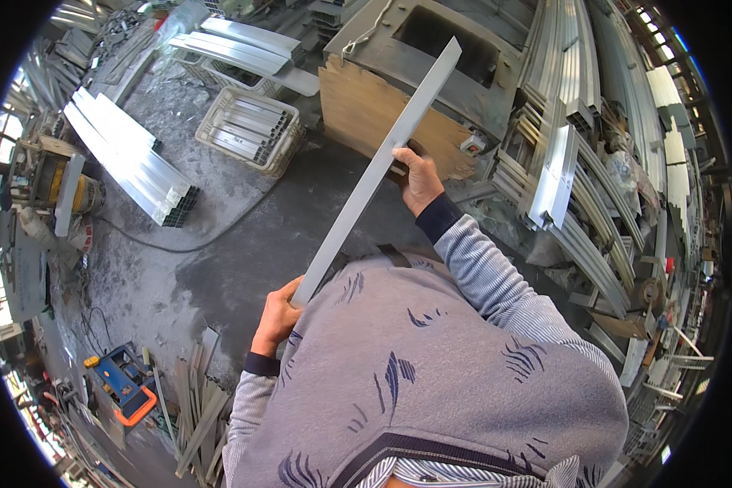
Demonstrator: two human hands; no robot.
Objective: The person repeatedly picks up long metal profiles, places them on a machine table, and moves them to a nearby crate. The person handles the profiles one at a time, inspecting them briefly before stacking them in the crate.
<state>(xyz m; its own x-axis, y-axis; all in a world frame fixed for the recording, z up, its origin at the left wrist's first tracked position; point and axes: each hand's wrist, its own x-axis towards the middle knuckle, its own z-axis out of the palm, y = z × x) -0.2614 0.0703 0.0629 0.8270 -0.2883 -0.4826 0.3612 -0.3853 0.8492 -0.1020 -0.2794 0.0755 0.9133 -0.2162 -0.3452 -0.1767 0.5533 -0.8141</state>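
Observation:
A long, straight grey metal bar [358,203] slants across the space before me, its near end low at the left and its far end high at the right. My left hand [279,317] is closed around the near end, close against my patterned grey apron [447,350]. Farther along, about the middle of the bar, my right hand [419,177] grips it with the thumb on top; its other fingers are mostly hidden beneath. The far end reaches over a grey metal machine housing [374,41] with a dark opening.
Beyond the bar, a wooden board [366,110] leans on the housing. Left are a crate [207,134] of cut metal tubes, a stack of shiny profiles [122,154] and a cable [195,250]. A blue tool case [122,378] lies lower left. Long profiles [557,175] crowd the right.

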